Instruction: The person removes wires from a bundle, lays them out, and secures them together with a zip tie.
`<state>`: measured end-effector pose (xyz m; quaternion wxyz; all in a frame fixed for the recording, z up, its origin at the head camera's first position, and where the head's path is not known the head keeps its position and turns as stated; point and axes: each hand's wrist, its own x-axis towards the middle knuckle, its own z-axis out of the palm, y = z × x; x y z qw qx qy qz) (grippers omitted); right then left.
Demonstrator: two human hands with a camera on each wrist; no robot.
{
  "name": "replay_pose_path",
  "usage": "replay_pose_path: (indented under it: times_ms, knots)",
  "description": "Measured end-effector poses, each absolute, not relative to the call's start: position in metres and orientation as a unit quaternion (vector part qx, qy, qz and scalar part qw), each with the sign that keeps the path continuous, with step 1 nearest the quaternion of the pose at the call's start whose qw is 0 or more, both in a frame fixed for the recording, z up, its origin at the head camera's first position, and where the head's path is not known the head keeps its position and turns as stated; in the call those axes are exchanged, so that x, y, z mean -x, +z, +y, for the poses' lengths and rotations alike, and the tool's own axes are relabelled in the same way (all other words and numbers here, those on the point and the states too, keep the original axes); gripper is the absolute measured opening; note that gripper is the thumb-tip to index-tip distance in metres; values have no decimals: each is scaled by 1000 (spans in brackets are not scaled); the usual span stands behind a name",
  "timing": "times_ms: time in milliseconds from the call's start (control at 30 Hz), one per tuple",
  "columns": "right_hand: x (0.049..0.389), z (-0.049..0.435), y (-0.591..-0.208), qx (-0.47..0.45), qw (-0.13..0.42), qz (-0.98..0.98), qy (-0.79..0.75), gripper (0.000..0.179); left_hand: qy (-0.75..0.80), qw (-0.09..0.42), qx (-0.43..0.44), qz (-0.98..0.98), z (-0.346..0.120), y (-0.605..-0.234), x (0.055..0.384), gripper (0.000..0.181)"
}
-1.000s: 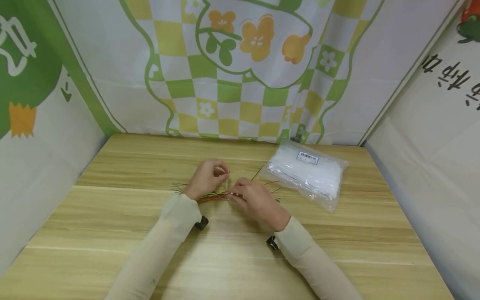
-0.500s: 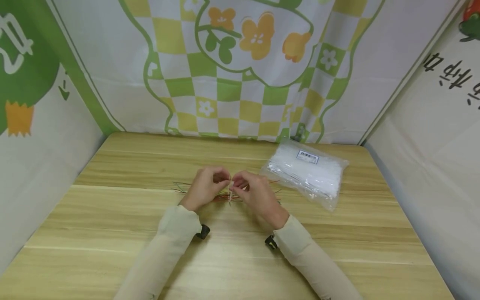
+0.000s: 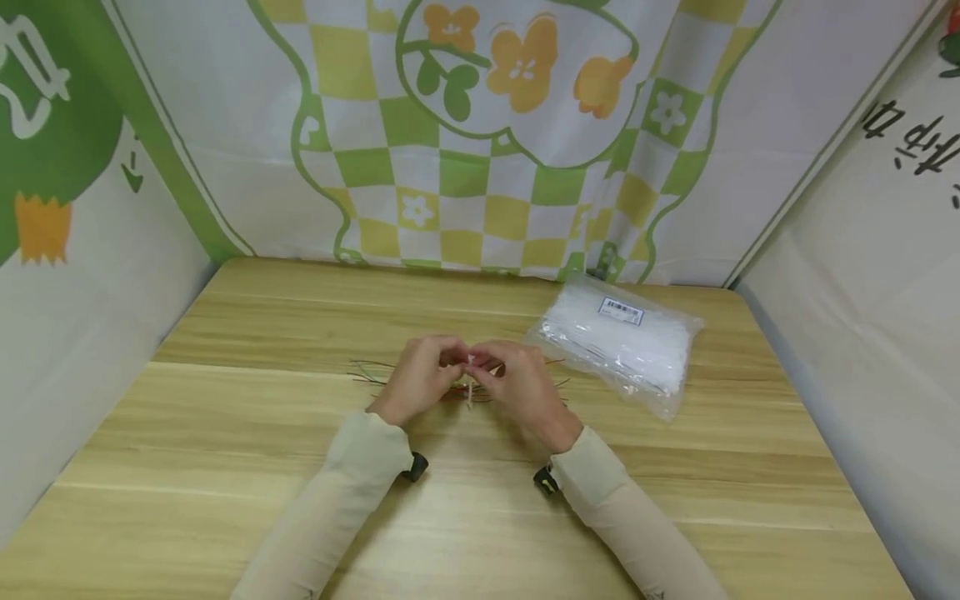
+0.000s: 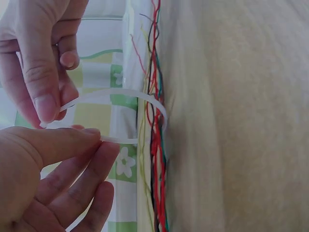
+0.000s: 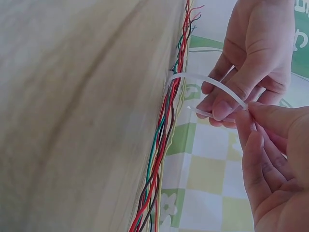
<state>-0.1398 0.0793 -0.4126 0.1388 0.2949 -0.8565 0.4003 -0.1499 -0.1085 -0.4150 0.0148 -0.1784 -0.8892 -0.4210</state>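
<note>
A white cable tie [image 4: 120, 92] makes a loop around a bundle of thin red, black, green and yellow wires [image 5: 159, 145]. My left hand [image 3: 420, 379] pinches one end of the tie between thumb and fingers. Facing it, my right hand [image 3: 521, 392] pinches the other end, and the fingertips of both hands come close together above the bundle. In the head view, the middle of the wires is mostly hidden by the hands, while loose wire ends [image 3: 367, 372] stick out at both sides. A lower part of the tie [image 3: 470, 393] shows beneath the fingertips.
A clear plastic bag [image 3: 615, 342] of white cable ties with a barcode label lies at the back right of the wooden table [image 3: 225, 450]. A checked, flowered curtain [image 3: 487, 200] hangs behind the table, with printed cloth walls at both sides.
The right hand has risen from the wires to meet the left hand's fingertips at the tie. The left hand has moved slightly toward the right. The bag stays in place.
</note>
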Motion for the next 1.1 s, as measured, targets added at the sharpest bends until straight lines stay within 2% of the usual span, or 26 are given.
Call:
replay_pose_path:
  times_ms: [367,1100]
  knots:
    - [141,82,-412,-290,143,-866,382,16,-418,60,177,-889,-108,-420,151,10]
    - [140,82,-413,-302,149,-861,380,13,-397,82,185,-895,-105,-420,150,10]
